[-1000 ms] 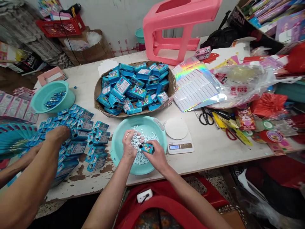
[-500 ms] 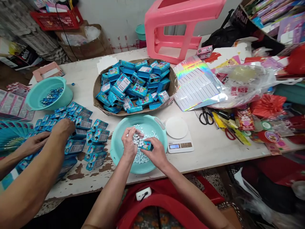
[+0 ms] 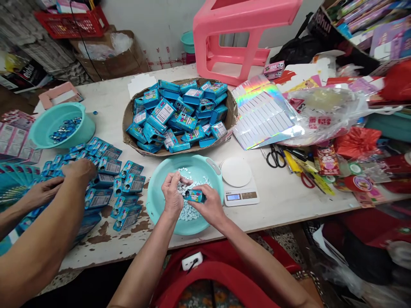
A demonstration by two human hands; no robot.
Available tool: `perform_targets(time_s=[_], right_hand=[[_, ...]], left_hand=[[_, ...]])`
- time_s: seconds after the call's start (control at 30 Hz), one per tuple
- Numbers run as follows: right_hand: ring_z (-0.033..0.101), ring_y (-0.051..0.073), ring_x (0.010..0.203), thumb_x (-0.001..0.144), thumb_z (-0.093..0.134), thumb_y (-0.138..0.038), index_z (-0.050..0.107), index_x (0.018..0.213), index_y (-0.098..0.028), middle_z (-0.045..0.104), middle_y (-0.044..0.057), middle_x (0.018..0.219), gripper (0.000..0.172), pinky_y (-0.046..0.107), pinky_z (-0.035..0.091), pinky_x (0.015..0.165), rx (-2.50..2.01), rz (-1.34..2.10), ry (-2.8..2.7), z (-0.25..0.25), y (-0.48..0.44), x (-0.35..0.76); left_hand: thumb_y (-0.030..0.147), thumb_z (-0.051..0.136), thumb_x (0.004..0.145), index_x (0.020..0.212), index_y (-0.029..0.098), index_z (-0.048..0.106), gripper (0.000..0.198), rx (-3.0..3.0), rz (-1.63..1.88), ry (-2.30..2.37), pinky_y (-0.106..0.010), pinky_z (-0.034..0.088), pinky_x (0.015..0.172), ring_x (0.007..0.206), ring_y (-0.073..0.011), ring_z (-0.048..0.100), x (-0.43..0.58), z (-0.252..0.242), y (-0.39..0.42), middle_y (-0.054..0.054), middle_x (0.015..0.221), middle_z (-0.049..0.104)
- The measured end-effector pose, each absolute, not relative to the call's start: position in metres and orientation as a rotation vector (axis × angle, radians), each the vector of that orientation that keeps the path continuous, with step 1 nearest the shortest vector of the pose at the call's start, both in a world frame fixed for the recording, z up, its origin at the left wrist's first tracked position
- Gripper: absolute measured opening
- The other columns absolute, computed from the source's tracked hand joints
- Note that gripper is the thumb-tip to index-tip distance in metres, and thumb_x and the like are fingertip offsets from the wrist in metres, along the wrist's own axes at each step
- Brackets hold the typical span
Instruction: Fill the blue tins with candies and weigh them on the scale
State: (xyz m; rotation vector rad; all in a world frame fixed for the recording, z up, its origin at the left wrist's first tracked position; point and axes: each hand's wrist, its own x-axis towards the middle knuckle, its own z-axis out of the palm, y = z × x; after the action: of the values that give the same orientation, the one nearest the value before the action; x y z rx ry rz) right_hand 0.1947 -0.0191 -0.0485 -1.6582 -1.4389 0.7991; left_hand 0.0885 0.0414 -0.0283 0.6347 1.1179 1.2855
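The right hand (image 3: 210, 206) grips a small blue box (image 3: 194, 196) over the teal basin (image 3: 153, 201), while the left hand (image 3: 172, 194), just beside it, is curled around some white pellets (image 3: 181, 187) at the end of the box

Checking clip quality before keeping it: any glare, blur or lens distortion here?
Head view: even light; rainbow glare on the holographic sheet; the near edge of the table bows from wide-angle distortion; the lower right corner smears; the right hand and its small blue box are sharp.
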Motion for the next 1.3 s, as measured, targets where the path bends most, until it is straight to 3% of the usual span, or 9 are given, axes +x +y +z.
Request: perform_targets(time_s=[0.1,0.27,0.77,0.9,0.97,1.13,1.3], right_hand=[[0.061,0.022,0.089,0.065,0.075,-0.028,0.063,0.095,-0.025,0.066,0.002,0.09,0.032,0.035,0.046,0.079,-1.664,0.797,-1.409,-0.052,-0.019,0.196],[0.06,0.021,0.088,0.065,0.075,-0.027,0.062,0.096,-0.023,0.064,0.002,0.091,0.034,0.034,0.046,0.079,-1.646,0.833,-1.37,-0.053,-0.018,0.196],[0.06,0.021,0.088,0.066,0.075,-0.025,0.063,0.097,-0.024,0.063,0.002,0.091,0.034,0.035,0.048,0.08,-1.547,0.918,-1.357,-0.051,-0.01,0.195],[0.06,0.021,0.091,0.068,0.074,-0.032,0.062,0.099,-0.023,0.062,0.003,0.095,0.034,0.036,0.048,0.083,-1.542,0.826,-1.251,-0.052,-0.007,0.216],[0.059,0.02,0.092,0.069,0.073,-0.033,0.061,0.1,-0.023,0.061,0.004,0.097,0.035,0.036,0.048,0.084,-1.54,0.741,-1.198,-0.056,-0.005,0.227],[0.059,0.02,0.092,0.07,0.072,-0.031,0.06,0.101,-0.021,0.059,0.004,0.096,0.034,0.037,0.048,0.085,-1.491,0.618,-1.186,-0.076,-0.005,0.236],[0.058,0.021,0.094,0.072,0.07,-0.031,0.059,0.102,-0.022,0.059,0.006,0.098,0.033,0.039,0.048,0.085,-1.544,0.551,-1.171,-0.087,-0.006,0.232]], left_hand=[[0.037,0.059,0.077,0.063,0.017,0.052,0.025,0.669,1.28,1.103,-0.031,0.05,0.071,0.064,-0.0169,0.065,0.089,-0.029,0.04,0.003,0.054,0.055],[0.032,0.059,0.077,0.071,0.017,0.06,0.017,0.75,1.302,1.103,-0.029,0.048,0.068,0.067,-0.0151,0.062,0.09,-0.03,0.036,-0.001,0.069,0.063],[0.035,0.056,0.08,0.072,0.018,0.053,0.019,0.633,1.281,0.994,-0.031,0.05,0.066,0.059,-0.0135,0.058,0.087,-0.021,0.042,0.002,0.063,0.054],[0.041,0.055,0.079,0.075,0.02,0.056,0.022,0.778,1.268,1.261,-0.029,0.048,0.061,0.057,-0.0145,0.056,0.061,-0.046,0.05,0.0,0.066,0.056],[0.04,0.061,0.074,0.073,0.02,0.059,0.02,1.011,1.048,1.404,-0.031,0.047,0.065,0.062,-0.017,0.057,0.05,-0.069,0.049,-0.002,0.071,0.059],[0.027,0.072,0.064,0.08,0.022,0.067,0.017,1.566,0.709,1.246,-0.042,0.035,0.094,0.102,-0.0303,0.052,0.078,-0.116,0.022,-0.011,0.102,0.062],[0.031,0.073,0.063,0.082,0.024,0.067,0.021,1.581,0.623,1.15,-0.043,0.036,0.091,0.101,-0.0325,0.051,0.105,-0.121,-0.005,-0.01,0.093,0.062]])
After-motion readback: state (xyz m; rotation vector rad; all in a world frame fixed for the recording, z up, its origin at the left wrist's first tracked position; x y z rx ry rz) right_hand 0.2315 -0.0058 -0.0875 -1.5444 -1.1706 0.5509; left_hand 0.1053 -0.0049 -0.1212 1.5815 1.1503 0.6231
